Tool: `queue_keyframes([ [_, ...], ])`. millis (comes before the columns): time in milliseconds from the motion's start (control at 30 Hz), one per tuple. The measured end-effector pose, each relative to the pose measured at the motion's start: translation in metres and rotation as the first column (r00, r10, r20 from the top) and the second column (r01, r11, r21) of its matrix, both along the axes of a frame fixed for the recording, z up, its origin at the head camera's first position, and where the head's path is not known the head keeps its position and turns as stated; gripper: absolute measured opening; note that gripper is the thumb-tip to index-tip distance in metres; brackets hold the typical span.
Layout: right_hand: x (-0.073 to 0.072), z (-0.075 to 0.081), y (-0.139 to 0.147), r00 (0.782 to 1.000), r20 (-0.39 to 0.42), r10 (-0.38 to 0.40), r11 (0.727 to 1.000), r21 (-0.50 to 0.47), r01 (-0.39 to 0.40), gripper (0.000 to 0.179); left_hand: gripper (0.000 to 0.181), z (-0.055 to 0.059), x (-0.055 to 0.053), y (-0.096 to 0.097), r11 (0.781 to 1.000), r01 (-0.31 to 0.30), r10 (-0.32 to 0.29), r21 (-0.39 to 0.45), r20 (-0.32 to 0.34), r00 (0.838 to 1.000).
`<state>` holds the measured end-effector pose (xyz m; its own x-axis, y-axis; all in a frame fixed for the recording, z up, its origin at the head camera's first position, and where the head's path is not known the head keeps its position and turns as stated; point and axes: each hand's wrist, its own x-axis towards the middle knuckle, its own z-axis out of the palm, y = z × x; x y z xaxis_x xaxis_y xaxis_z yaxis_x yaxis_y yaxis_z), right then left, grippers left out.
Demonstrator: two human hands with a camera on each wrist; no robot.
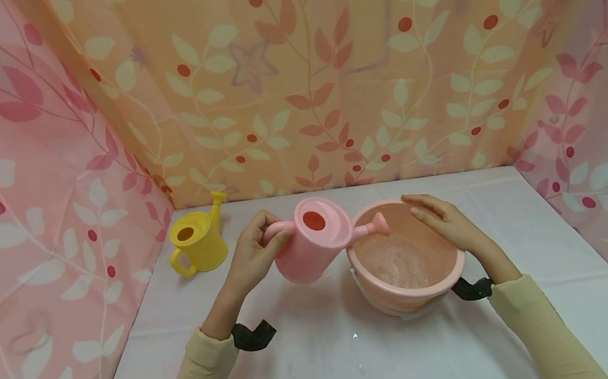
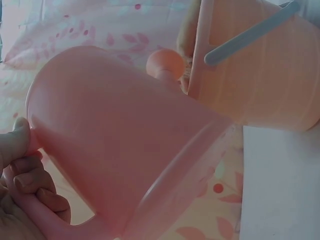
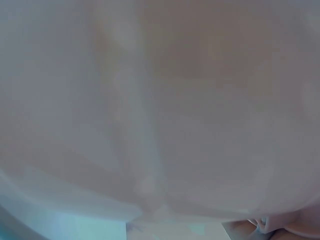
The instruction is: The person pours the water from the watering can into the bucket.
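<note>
My left hand (image 1: 255,251) grips the handle of a pink watering can (image 1: 312,257), its thumb on top. The watering can is tilted, its spout reaching over the left rim of a peach-pink bucket (image 1: 389,298). Rippled clear water (image 1: 403,266) shows at the bottom of the bucket. At the bucket's far right side, my right hand (image 1: 451,226) holds the rim, its thumb on the inner side and its fingers along the outside. In the left wrist view, the bucket's grey handle (image 2: 250,35) crosses its wall. The bucket's blurred wall (image 3: 210,125) fills most of the right wrist view.
A small yellow watering can (image 1: 203,248) stands at the back left of the white-covered table (image 1: 324,362). Water drops (image 1: 355,336) lie on the cloth in front of the bucket. Floral curtains (image 1: 298,90) enclose the back and both sides.
</note>
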<state>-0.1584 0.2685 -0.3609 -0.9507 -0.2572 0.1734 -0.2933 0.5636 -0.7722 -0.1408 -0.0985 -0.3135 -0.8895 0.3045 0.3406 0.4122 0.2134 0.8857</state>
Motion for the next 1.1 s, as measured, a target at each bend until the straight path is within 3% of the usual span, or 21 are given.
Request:
queue_keyframes([
  [1100,0.0016,0.0024,-0.0005,1.000,0.010,0.011,1.000,-0.019,-0.011,0.041,0.016,0.0035,-0.0027,0.0014,0.999,0.004,-0.005,-0.045,-0.001,1.000],
])
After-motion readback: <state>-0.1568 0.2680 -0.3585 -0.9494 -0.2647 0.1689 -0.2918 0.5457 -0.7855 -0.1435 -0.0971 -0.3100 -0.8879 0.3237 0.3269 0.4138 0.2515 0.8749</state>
